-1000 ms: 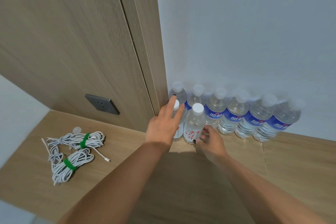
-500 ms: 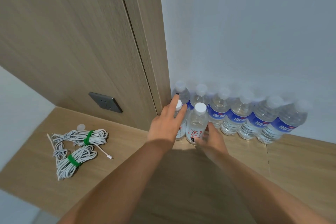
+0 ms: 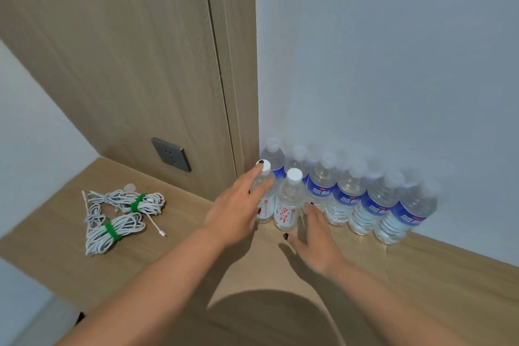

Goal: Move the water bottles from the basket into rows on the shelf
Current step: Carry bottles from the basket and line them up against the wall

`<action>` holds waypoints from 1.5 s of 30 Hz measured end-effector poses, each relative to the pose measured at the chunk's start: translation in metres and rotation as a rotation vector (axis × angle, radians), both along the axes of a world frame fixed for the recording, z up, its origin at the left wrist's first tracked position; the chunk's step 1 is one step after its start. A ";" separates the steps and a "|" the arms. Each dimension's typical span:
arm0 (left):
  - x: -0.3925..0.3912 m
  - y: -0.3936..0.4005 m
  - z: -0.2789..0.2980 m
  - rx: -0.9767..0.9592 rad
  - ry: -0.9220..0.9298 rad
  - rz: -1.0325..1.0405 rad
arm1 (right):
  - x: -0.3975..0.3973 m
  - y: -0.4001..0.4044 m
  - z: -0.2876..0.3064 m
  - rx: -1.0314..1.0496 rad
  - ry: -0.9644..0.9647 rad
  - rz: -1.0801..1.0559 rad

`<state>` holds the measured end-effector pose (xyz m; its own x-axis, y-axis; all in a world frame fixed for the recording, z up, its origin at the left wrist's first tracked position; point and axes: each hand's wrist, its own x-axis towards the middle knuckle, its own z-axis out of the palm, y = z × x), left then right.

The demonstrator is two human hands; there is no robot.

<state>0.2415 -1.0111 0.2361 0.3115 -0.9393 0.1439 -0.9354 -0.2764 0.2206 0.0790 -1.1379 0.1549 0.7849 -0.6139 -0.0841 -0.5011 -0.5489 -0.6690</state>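
Observation:
Several clear water bottles with blue labels (image 3: pixel 345 199) stand in a row against the white wall on the wooden shelf (image 3: pixel 435 275). In front of the row's left end stand two smaller bottles with red lettering. My left hand (image 3: pixel 238 208) lies flat along the left one (image 3: pixel 266 202), fingers straight, a fingertip on its white cap, not wrapped around it. My right hand (image 3: pixel 314 236) hovers open with spread fingers just right of and below the other red-lettered bottle (image 3: pixel 289 205), not touching it. No basket is in view.
Two coiled white cable bundles with green ties (image 3: pixel 118 216) lie on the shelf at the left. A grey wall socket (image 3: pixel 171 154) sits in the wooden panel (image 3: pixel 126 64) behind them. The panel meets the wall right beside the leftmost bottle.
My right hand has let go of the right red-lettered bottle and drawn back toward me. My left hand's fingers have straightened along the left bottle.

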 end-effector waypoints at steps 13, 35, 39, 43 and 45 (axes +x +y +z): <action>-0.047 0.108 0.036 -0.038 0.102 0.252 | -0.014 0.070 0.065 -0.387 0.043 0.271; -0.222 0.551 0.074 -0.017 0.059 0.875 | -0.025 0.404 0.164 -0.389 -0.005 0.998; -0.245 0.617 0.067 -0.038 0.099 1.048 | -0.021 0.478 0.163 -0.346 -0.021 1.163; -0.265 0.660 0.049 -0.053 0.139 1.181 | -0.012 0.546 0.151 -0.298 0.040 1.323; -0.269 0.676 0.040 -0.051 0.155 1.228 | -0.003 0.576 0.142 -0.292 0.062 1.385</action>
<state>-0.0275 -0.3354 0.2763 0.9985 -0.0075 0.0550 -0.0259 -0.9395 0.3416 0.0759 -0.5622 0.2967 0.7570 0.6370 -0.1457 0.5249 -0.7256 -0.4450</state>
